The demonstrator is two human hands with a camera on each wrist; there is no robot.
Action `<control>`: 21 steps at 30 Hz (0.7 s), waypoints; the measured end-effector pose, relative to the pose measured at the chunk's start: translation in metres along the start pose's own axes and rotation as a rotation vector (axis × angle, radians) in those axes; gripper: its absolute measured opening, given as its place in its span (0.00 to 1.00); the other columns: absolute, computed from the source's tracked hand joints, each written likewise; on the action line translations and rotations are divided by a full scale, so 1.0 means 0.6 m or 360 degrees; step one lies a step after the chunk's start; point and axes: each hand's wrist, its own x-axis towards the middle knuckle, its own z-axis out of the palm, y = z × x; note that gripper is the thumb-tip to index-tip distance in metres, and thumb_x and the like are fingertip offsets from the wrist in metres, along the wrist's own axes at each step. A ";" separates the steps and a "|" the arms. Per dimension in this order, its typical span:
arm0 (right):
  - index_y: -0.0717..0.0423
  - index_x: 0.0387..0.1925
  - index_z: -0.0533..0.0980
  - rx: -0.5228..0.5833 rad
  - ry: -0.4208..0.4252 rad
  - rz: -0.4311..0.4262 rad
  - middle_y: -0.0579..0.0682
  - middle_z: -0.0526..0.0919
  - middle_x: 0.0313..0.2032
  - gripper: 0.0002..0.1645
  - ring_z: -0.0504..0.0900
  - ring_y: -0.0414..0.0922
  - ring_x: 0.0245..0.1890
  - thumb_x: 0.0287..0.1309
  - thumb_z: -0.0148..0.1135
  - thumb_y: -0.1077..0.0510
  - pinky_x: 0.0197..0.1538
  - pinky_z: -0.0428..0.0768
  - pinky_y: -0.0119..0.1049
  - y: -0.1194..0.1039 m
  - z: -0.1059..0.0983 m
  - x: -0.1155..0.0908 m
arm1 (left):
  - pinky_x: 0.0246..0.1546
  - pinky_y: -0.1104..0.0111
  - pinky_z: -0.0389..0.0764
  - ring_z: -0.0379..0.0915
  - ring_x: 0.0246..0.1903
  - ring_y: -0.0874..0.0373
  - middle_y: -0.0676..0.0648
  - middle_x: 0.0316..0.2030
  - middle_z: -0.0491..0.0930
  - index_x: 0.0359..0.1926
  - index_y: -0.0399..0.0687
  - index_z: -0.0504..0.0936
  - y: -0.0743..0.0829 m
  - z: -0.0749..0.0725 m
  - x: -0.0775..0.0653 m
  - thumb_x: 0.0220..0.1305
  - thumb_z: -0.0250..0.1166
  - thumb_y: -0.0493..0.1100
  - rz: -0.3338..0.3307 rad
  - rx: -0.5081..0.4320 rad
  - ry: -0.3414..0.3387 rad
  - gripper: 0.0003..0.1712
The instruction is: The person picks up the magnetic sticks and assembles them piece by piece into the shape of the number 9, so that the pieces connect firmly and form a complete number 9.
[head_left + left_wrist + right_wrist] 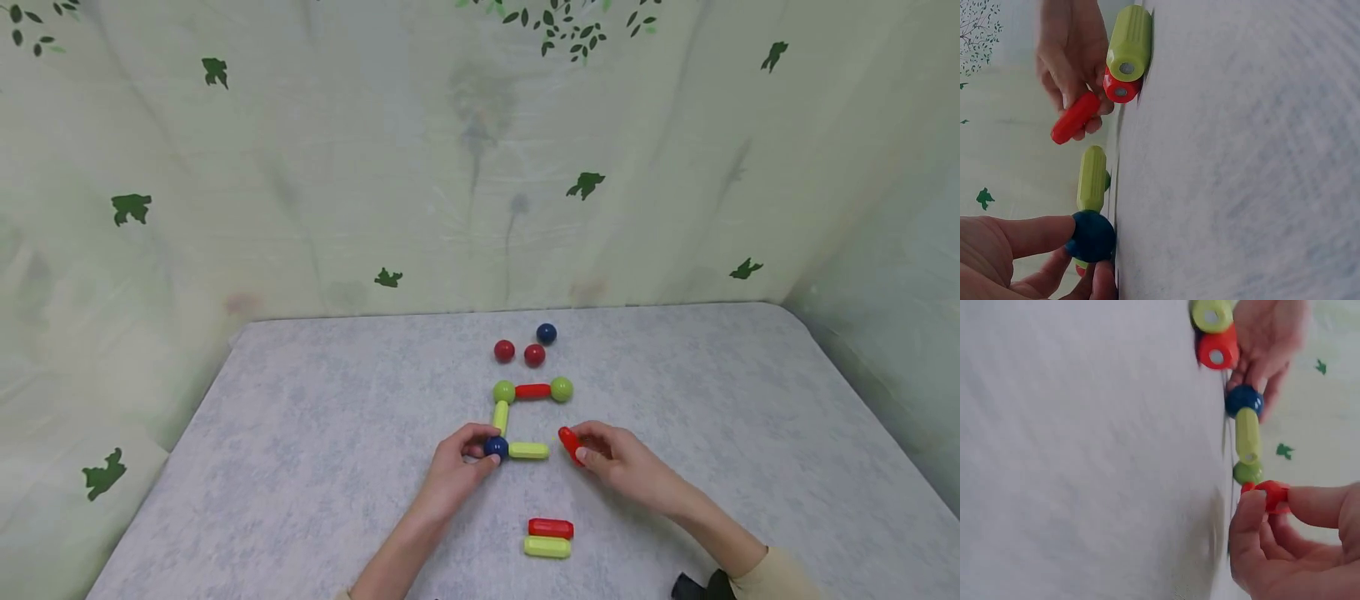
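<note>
My left hand grips a dark blue ball between thumb and fingers. From that ball a yellow-green magnetic rod points right, its far end free. Another yellow-green rod runs away from the ball to a green ball. A red rod links this one to a second green ball. Just right of the free rod end, my right hand pinches a loose red rod, tilted and apart from the joined pieces. The right wrist view shows the held red rod nearly end-on.
Closer to me, a spare red rod and a yellow-green rod lie side by side, metal ends showing. Behind the joined pieces sit two red balls and a dark blue ball. A black object lies beside the right sleeve.
</note>
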 end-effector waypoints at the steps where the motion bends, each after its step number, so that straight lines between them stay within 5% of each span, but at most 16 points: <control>1: 0.67 0.56 0.73 0.0068 0.0051 0.0036 0.54 0.81 0.45 0.18 0.79 0.48 0.40 0.68 0.57 0.62 0.45 0.79 0.39 0.002 -0.004 0.007 | 0.33 0.68 0.70 0.66 0.40 0.52 0.44 0.41 0.75 0.53 0.43 0.80 0.001 0.000 0.000 0.61 0.65 0.31 -0.0009 0.0000 0.0000 0.19; 5: 0.71 0.56 0.73 0.0285 0.0203 0.0190 0.56 0.84 0.42 0.21 0.83 0.48 0.36 0.68 0.58 0.61 0.45 0.81 0.39 0.007 -0.013 0.033 | 0.33 0.68 0.70 0.66 0.40 0.52 0.44 0.40 0.75 0.53 0.43 0.80 0.000 -0.001 0.002 0.61 0.65 0.31 -0.0014 0.0001 -0.0008 0.18; 11: 0.71 0.58 0.73 0.0349 0.0281 0.0335 0.56 0.85 0.42 0.24 0.84 0.47 0.33 0.66 0.60 0.59 0.46 0.81 0.39 0.008 -0.017 0.064 | 0.34 0.68 0.70 0.66 0.40 0.52 0.44 0.39 0.74 0.52 0.43 0.80 -0.001 -0.001 0.003 0.61 0.65 0.31 -0.0017 0.0004 -0.0002 0.18; 21: 0.71 0.60 0.71 0.0420 0.0310 0.0299 0.58 0.84 0.43 0.25 0.85 0.48 0.36 0.67 0.59 0.59 0.42 0.82 0.39 0.017 -0.015 0.065 | 0.33 0.68 0.70 0.66 0.40 0.52 0.44 0.39 0.74 0.53 0.43 0.80 -0.002 0.001 0.001 0.61 0.65 0.31 0.0001 0.0011 0.0012 0.18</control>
